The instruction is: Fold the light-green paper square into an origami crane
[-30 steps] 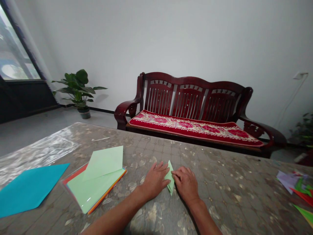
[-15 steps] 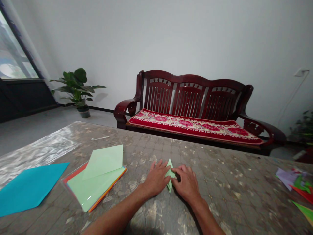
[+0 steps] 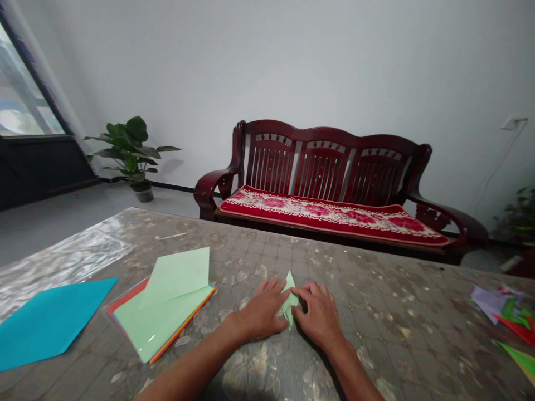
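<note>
A small piece of pale green origami paper (image 3: 290, 303), folded into a narrow diamond with pointed ends, lies on the table between my hands. My left hand (image 3: 264, 311) rests along its left edge, fingers stretched out and lying flat, with the thumb near the lower point. On the other side, my right hand (image 3: 318, 313) has its thumb and forefinger on the paper's right edge, its other fingers curled in. What the right fingertips cover cannot be seen.
Left of my hands lie a stack of coloured paper (image 3: 167, 326) with a loose pale green sheet (image 3: 179, 275) on top, and a blue sheet (image 3: 54, 323). Colourful paper pieces (image 3: 510, 314) sit at the table's right. A wooden bench (image 3: 321, 167) stands beyond the table (image 3: 376, 301).
My left hand has shifted slightly left, its thumb moving down and off the middle of the folded paper, so more of the paper shows. The right hand stays at the right edge.
</note>
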A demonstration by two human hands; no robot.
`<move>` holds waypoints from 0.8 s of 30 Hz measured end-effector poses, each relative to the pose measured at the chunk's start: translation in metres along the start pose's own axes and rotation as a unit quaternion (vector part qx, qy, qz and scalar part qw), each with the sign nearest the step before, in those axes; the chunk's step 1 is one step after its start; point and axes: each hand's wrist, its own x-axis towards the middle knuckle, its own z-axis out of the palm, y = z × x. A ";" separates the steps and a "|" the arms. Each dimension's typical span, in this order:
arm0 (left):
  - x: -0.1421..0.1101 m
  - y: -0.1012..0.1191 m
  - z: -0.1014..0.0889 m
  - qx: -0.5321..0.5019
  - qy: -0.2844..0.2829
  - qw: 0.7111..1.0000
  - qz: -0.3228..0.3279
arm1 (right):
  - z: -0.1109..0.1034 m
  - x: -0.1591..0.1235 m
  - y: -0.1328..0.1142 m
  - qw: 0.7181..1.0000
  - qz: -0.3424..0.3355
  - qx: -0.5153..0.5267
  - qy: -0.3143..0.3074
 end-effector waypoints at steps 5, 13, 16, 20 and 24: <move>-0.001 -0.001 0.002 -0.006 0.040 0.997 0.060 | 0.000 0.000 0.001 1.000 -0.008 -0.010 0.002; 0.017 0.018 0.018 0.018 0.125 0.988 -0.086 | 0.005 0.001 0.005 1.000 -0.013 0.005 -0.007; 0.016 0.022 0.017 0.032 0.108 0.989 -0.093 | 0.004 0.001 0.006 0.999 0.001 0.034 -0.011; 0.013 0.018 0.006 0.017 0.090 0.992 -0.087 | 0.000 0.001 0.004 1.000 -0.019 0.009 0.000; 0.012 0.015 0.007 0.039 0.082 0.993 -0.076 | 0.000 -0.004 -0.005 0.999 -0.033 -0.025 -0.013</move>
